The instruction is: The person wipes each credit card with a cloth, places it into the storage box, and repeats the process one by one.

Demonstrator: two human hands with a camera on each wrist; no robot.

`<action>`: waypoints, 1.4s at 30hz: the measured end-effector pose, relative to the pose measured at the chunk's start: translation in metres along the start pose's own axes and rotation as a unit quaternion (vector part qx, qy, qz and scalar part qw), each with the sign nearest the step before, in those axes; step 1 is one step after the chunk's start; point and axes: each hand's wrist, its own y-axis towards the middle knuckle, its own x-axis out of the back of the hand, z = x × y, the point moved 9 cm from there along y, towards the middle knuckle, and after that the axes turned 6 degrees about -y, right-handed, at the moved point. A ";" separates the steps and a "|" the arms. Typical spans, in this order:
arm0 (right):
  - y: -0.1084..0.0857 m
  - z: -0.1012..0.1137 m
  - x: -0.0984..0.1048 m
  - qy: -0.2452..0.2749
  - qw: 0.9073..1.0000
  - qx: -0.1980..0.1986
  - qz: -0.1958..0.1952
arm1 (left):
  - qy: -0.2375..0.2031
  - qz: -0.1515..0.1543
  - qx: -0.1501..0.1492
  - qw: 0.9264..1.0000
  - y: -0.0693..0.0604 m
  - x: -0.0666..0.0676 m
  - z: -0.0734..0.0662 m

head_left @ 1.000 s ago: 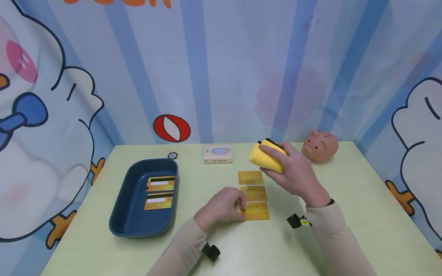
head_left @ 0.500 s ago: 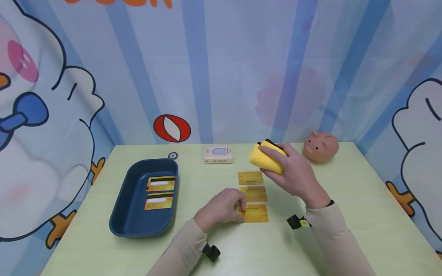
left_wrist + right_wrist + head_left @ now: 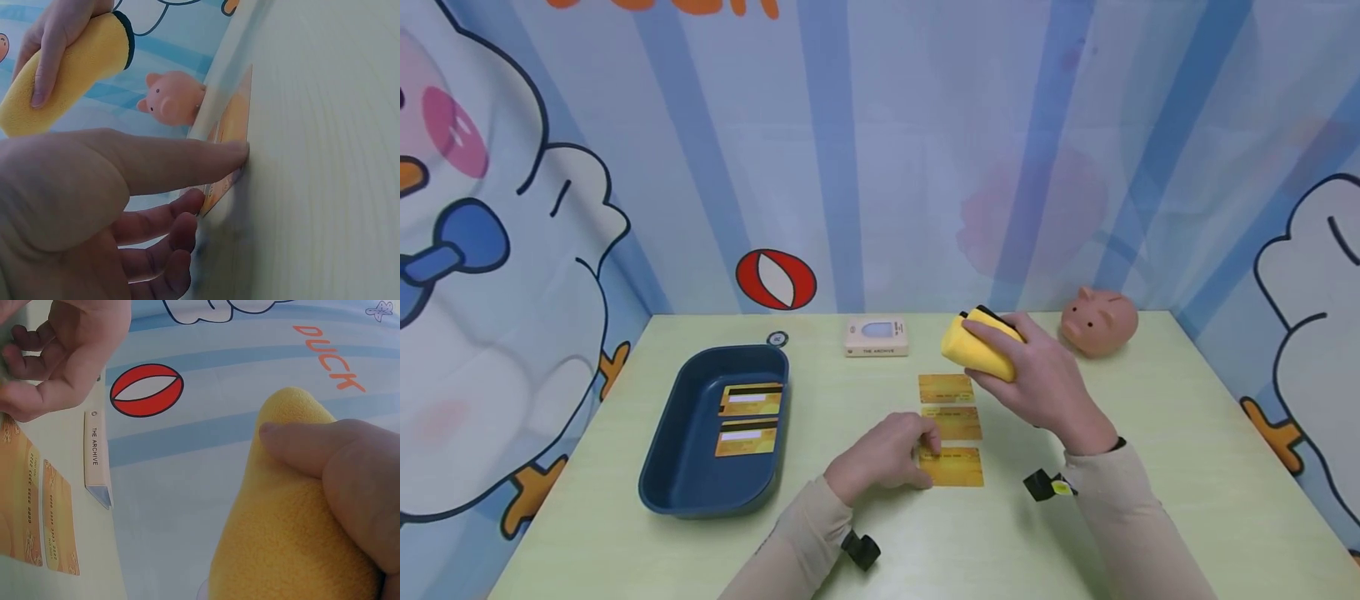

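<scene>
Three gold bank cards lie in a column on the table. My left hand [image 3: 880, 450] holds the nearest gold bank card [image 3: 958, 469] by its left end, thumb at the near edge and index finger at the far edge. The middle card [image 3: 961, 423] and the far card [image 3: 946, 388] lie just beyond it. Above the table, to the right of the cards, my right hand [image 3: 1051, 385] grips a folded yellow cloth [image 3: 973, 348] with a black edge. In the right wrist view the yellow cloth [image 3: 294, 519] bulges under the thumb.
On the left stands a blue tray [image 3: 673, 479] with two gold cards [image 3: 747, 437] inside, stripe side up. A small round chip [image 3: 777, 338] lies behind it. Along the back are a small box [image 3: 877, 337] and a pink piggy bank [image 3: 1099, 322]. A printed curtain [image 3: 910, 167] rises behind.
The nearest card has shifted slightly toward me and straightened, which widens its gap to the middle card. My right hand stays in place with the cloth.
</scene>
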 end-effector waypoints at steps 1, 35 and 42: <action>0.000 0.000 0.000 0.001 1.000 -0.001 0.000 | -0.003 0.001 -0.001 1.000 0.000 0.000 0.000; 0.001 0.003 -0.002 -0.002 1.000 0.011 -0.003 | -0.067 0.011 -0.017 0.998 -0.002 0.014 0.002; 0.000 0.002 -0.003 -0.001 1.000 0.009 -0.005 | -0.190 0.001 -0.020 0.982 -0.007 0.028 -0.002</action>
